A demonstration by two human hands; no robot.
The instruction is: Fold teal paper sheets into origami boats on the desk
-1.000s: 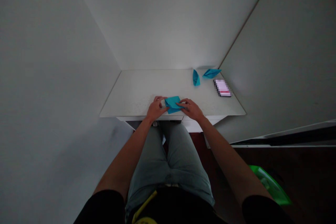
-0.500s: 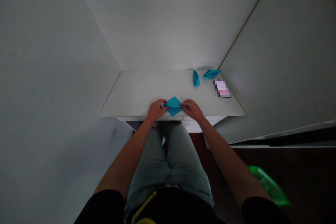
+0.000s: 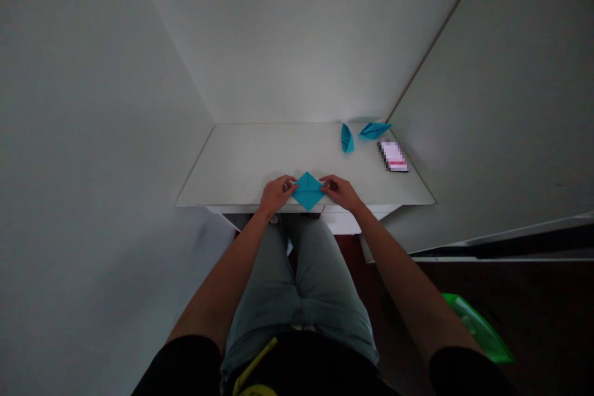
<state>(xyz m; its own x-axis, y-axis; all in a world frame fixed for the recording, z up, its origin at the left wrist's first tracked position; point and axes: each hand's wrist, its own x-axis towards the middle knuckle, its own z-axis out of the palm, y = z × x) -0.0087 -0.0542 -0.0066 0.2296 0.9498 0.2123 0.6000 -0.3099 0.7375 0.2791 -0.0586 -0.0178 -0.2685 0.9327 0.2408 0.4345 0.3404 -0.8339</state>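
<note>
At the near edge of the white wooden-looking table (image 3: 260, 151), our left hand (image 3: 277, 192) and right hand (image 3: 342, 191) pinch opposite corners of a blue paper diamond (image 3: 308, 197). We seem mid-fold; the next move likely calls for matched edges.

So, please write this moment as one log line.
left hand: holds blue folded paper, left corner | right hand: holds its right corner | paper: diamond, at front edge of white table

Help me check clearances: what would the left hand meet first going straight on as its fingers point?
The left hand would first meet the blue paper diamond, whose corner it appears to hold; depth is unclear.
</note>
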